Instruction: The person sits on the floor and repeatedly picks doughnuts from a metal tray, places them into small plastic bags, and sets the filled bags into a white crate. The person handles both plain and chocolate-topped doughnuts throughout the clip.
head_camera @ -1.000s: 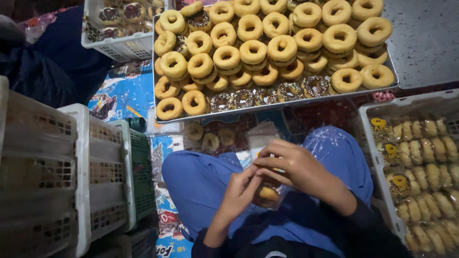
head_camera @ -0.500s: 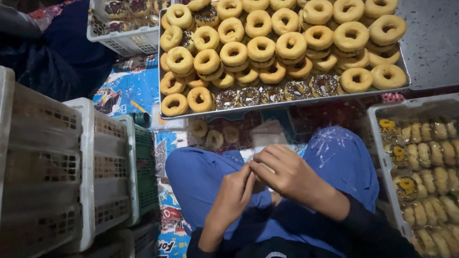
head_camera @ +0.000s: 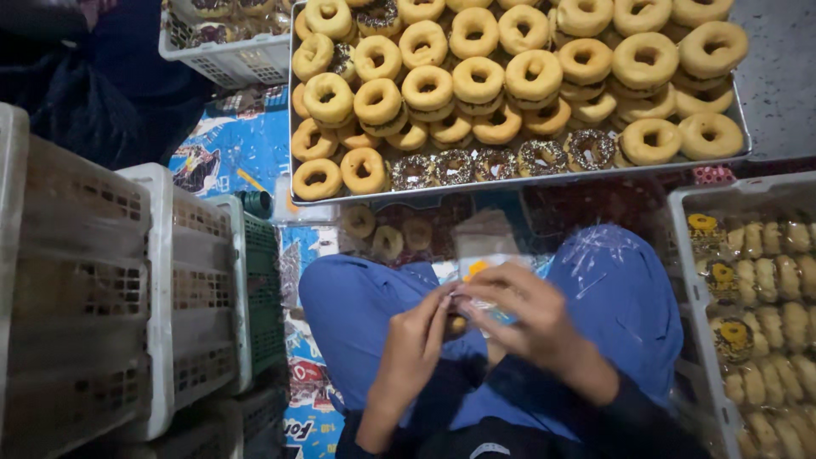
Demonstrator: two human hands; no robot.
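Floor mats and crates surround you below the metal tray (head_camera: 518,183) of doughnuts. Your left hand (head_camera: 414,344) and right hand (head_camera: 523,310) pinch a small wrapped doughnut (head_camera: 457,324) over your lap; loosen either grip and it could drop.

Floor (head_camera: 238,153) with printed blue mat: doughnut tray (head_camera: 518,180) beyond the fingers (head_camera: 442,306), white crates (head_camera: 170,297) left, packed-doughnut crate (head_camera: 688,255) right.

Trousers (head_camera: 612,289): blue cloth is worn, and thin white scratchy marks are seen on one knee.
Sleeves (head_camera: 629,408): dark long sleeves are worn, ending at the wrists.
Hands: left bare.
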